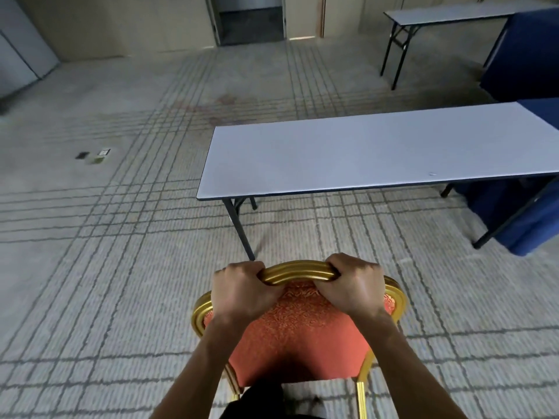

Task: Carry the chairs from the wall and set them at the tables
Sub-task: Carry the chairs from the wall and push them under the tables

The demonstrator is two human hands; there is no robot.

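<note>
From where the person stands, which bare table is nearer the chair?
The table straight ahead, its front leg just beyond the chair gripped by the left hand and right hand; the other table stands far back by the wall.

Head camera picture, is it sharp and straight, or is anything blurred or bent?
Head view: left hand, right hand and chair look sharp; carpet at far left is smeared; the near table's edges bow from wide-angle distortion; dim light, no glare.
</note>
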